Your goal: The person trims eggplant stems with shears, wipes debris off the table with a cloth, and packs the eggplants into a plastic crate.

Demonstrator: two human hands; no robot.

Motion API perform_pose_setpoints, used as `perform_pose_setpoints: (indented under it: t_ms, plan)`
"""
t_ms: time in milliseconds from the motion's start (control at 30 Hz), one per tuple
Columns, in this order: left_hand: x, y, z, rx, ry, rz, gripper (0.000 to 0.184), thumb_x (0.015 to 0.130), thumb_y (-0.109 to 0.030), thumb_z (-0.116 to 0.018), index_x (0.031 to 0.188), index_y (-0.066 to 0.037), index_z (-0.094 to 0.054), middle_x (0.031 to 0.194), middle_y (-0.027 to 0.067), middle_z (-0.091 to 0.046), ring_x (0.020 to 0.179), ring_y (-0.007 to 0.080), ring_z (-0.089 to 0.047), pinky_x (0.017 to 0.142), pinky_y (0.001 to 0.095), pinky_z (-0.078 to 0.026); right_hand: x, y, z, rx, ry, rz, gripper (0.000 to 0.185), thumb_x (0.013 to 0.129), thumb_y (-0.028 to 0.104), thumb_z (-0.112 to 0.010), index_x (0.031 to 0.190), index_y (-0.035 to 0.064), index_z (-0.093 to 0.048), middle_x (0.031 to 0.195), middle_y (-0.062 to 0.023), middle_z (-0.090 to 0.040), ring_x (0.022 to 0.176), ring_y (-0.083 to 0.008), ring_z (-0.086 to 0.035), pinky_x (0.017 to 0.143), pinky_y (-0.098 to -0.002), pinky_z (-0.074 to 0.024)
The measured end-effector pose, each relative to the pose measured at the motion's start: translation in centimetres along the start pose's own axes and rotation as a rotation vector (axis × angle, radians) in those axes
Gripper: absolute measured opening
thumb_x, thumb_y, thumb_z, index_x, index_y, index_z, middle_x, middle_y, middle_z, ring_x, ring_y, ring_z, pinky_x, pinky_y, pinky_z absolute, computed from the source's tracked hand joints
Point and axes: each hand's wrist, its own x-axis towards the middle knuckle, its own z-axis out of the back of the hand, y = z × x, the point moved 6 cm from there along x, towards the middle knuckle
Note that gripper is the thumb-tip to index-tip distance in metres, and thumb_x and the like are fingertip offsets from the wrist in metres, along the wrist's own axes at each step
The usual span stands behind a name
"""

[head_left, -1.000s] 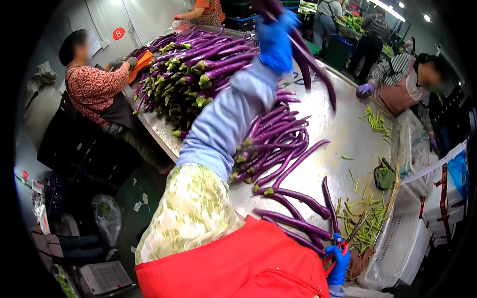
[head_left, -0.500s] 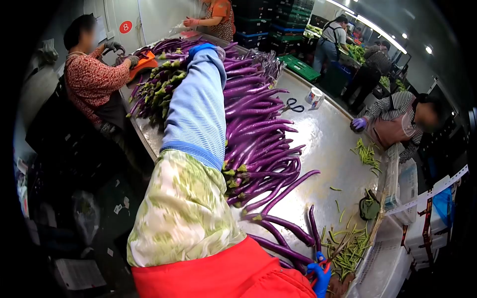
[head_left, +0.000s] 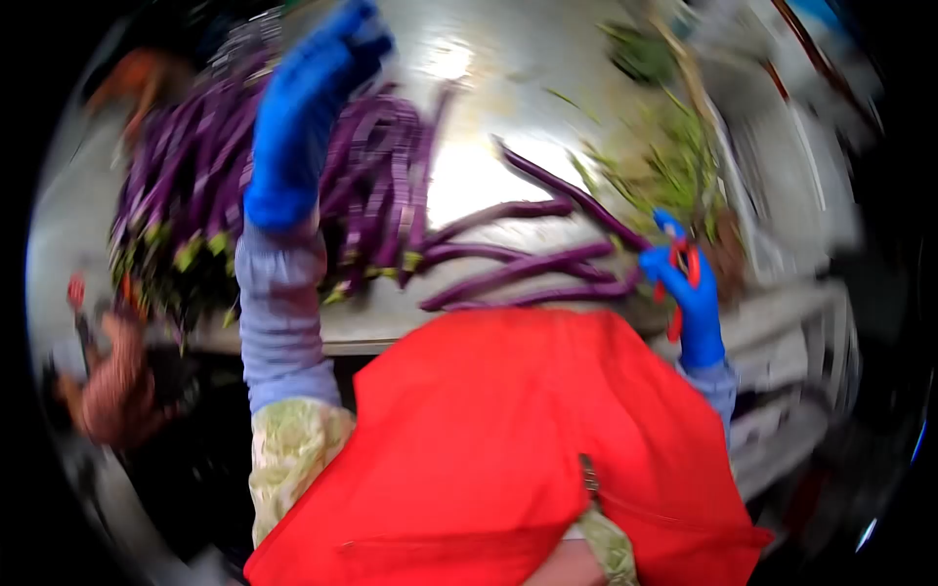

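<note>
My left hand, in a blue glove, is raised over the metal table beside the heap of long purple eggplants. Its fingers are smeared by motion, and I cannot make out anything in them. At the right, my right hand, also blue-gloved, is closed around red-handled scissors. One eggplant has its end close to my right fingertips. Several more loose eggplants lie between my hands, near the table's front edge.
Green beans are scattered at the right, near a dark green bundle. White crates stand beside the table's right side. A person in a red patterned top is at the lower left, another in orange at the upper left.
The view has swung down and to the right. My left hand has come off the eggplant heap and is now raised above the table. My right hand still holds the scissors.
</note>
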Motion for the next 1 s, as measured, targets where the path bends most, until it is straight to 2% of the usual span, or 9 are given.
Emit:
perform_pose_setpoints:
  t_ms: [67, 133, 200, 400, 667, 767, 800, 900, 1000]
  plan:
    - [-4.2, 8.5, -6.5, 0.29, 0.285, 0.297, 0.045, 0.089, -0.005, -0.058, 0.132, 0.002, -0.05, 0.125, 0.0134, -0.058, 0.117, 0.0202, -0.055, 0.103, 0.0325, -0.04, -2.2, 0.5, 2.3, -0.023, -0.112, 0.028, 0.048, 0.089, 0.012, -0.06, 0.134, -0.001, -0.047, 0.1, -0.0041, -0.062, 0.085, -0.009, -0.057, 0.077, -0.0247, -0.0457]
    - [-7.9, 14.0, -10.9, 0.657, 0.492, 0.257, 0.046, 0.087, -0.003, -0.062, 0.132, -0.003, -0.051, 0.124, 0.01, -0.059, 0.116, 0.0188, -0.055, 0.101, 0.0325, -0.041, -4.0, 0.9, 3.4, -0.004, -0.205, 0.045, 0.048, 0.09, 0.013, -0.06, 0.134, -0.001, -0.047, 0.101, -0.0063, -0.063, 0.087, -0.011, -0.058, 0.079, -0.0267, -0.0467]
    - [-9.7, 16.9, -14.4, 0.829, 0.657, -0.032, 0.058, 0.08, -0.012, -0.068, 0.134, -0.008, -0.047, 0.122, 0.0177, -0.056, 0.111, 0.0332, -0.056, 0.097, 0.0382, -0.044, -5.6, 0.7, 4.3, 0.044, -0.28, 0.023, 0.047, 0.089, 0.013, -0.059, 0.133, -0.0007, -0.047, 0.101, -0.0072, -0.064, 0.088, -0.0123, -0.059, 0.081, -0.028, -0.0472]
    - [-9.7, 24.4, -12.6, 1.359, 0.475, 0.114, 0.07, 0.074, -0.012, -0.069, 0.139, -0.007, -0.041, 0.1, 0.0169, -0.06, 0.088, 0.0342, -0.059, 0.079, 0.0426, -0.049, -7.3, -2.4, 5.0, 0.098, -0.3, -0.028, 0.048, 0.089, 0.016, -0.059, 0.133, 0.0022, -0.047, 0.1, -0.007, -0.064, 0.085, -0.012, -0.058, 0.079, -0.0278, -0.0472]
    - [-7.8, 19.8, -22.8, 1.107, 0.756, -0.535, 0.055, 0.076, -0.01, -0.064, 0.129, -0.005, -0.049, 0.092, 0.0129, -0.06, 0.085, 0.0314, -0.059, 0.079, 0.0414, -0.047, -6.8, -1.3, 4.5, 0.189, -0.344, -0.023, 0.053, 0.089, 0.015, -0.06, 0.138, 0.0028, -0.043, 0.099, -0.0058, -0.064, 0.081, -0.0084, -0.055, 0.075, -0.0253, -0.0458]
    - [-7.4, 24.9, -26.8, 1.215, 0.861, -0.787, 0.049, 0.081, -0.015, -0.06, 0.128, -0.008, -0.052, 0.09, 0.0108, -0.061, 0.085, 0.0303, -0.059, 0.082, 0.0391, -0.046, -5.9, -1.2, 4.4, 0.192, -0.338, -0.024, 0.052, 0.089, 0.015, -0.059, 0.137, 0.0025, -0.044, 0.099, -0.0062, -0.064, 0.083, -0.0097, -0.056, 0.078, -0.0265, -0.046]
    - [-7.2, 27.0, -27.3, 1.313, 1.082, -0.513, 0.044, 0.082, -0.016, -0.058, 0.126, -0.01, -0.053, 0.088, 0.0099, -0.062, 0.083, 0.0291, -0.06, 0.079, 0.0392, -0.047, -5.9, -1.4, 4.5, 0.179, -0.329, -0.034, 0.052, 0.089, 0.015, -0.059, 0.137, 0.0023, -0.044, 0.1, -0.0065, -0.064, 0.085, -0.0107, -0.056, 0.08, -0.0273, -0.0461]
    - [-5.5, 25.7, -26.8, 1.21, 1.087, -0.484, 0.041, 0.081, -0.013, -0.057, 0.121, -0.011, -0.057, 0.083, 0.0097, -0.061, 0.079, 0.0289, -0.061, 0.07, 0.04, -0.049, -6.4, -1.8, 5.1, 0.182, -0.344, -0.029, 0.051, 0.089, 0.015, -0.059, 0.137, 0.0024, -0.045, 0.1, -0.007, -0.064, 0.087, -0.0119, -0.057, 0.082, -0.0282, -0.0466]
    - [-2.5, 18.4, -23.4, 1.045, 0.681, -0.499, 0.025, 0.075, -0.005, -0.056, 0.1, -0.009, -0.061, 0.077, 0.0123, -0.059, 0.069, 0.0327, -0.059, 0.061, 0.0433, -0.048, -6.6, -2.0, 5.4, 0.232, -0.387, -0.029, 0.051, 0.088, 0.015, -0.06, 0.135, 0.0021, -0.046, 0.1, -0.0072, -0.063, 0.086, -0.0118, -0.057, 0.082, -0.0281, -0.0468]
